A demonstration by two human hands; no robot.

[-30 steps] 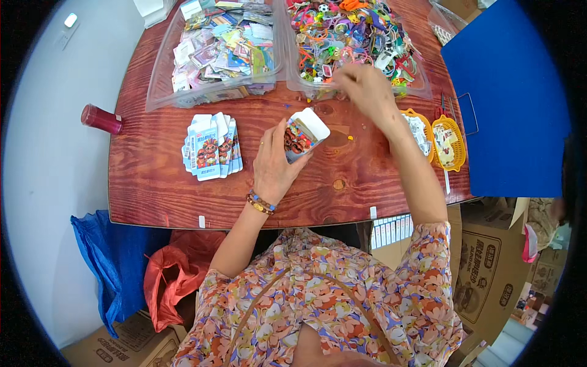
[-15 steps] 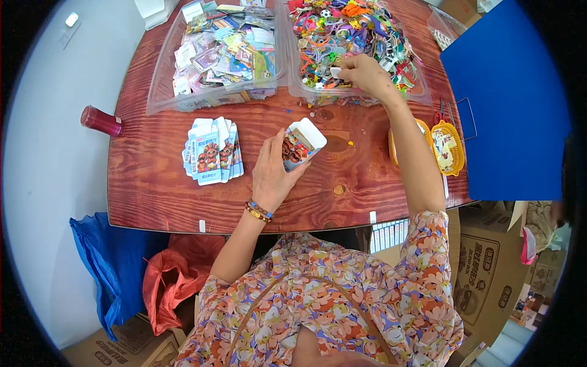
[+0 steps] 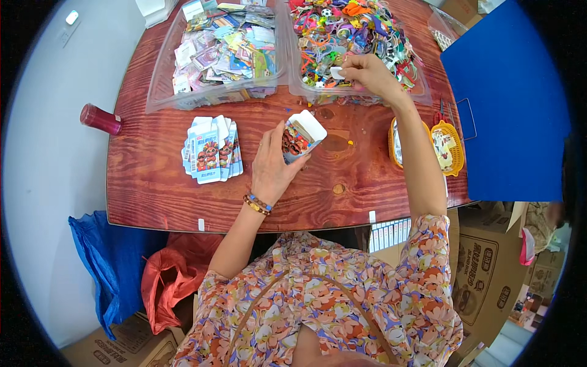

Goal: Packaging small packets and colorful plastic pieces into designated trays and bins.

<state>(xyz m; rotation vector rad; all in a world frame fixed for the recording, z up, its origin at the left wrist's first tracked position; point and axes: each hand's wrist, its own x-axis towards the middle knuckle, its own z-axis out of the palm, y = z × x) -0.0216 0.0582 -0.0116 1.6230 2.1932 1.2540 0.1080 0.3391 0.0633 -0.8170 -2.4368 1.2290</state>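
Observation:
My left hand [image 3: 272,160] is wrapped round a small printed carton [image 3: 296,142], tilted above the table with its white end flap up. Over the near edge of a clear plastic bin [image 3: 342,91] of colourful small trinkets [image 3: 333,43], my right hand [image 3: 374,74] pinches a small white flat piece [image 3: 337,73] between thumb and fingers. What exactly that piece is cannot be made out. To the left of the carton lies a pile of flat light-blue cartons [image 3: 211,153] with cartoon figures.
Another clear bin [image 3: 160,79] holds cards and small packets. A dark red cylinder [image 3: 101,119] lies at the left table edge. Yellow baskets [image 3: 457,160] and red-handled scissors [image 3: 439,115] sit at the right, near a blue panel [image 3: 507,110]. Blue [image 3: 113,269] and red [image 3: 174,281] bags hang below.
My left hand and the carton have risen slightly away from me. My right hand has shifted a little, with the white piece still pinched and showing more.

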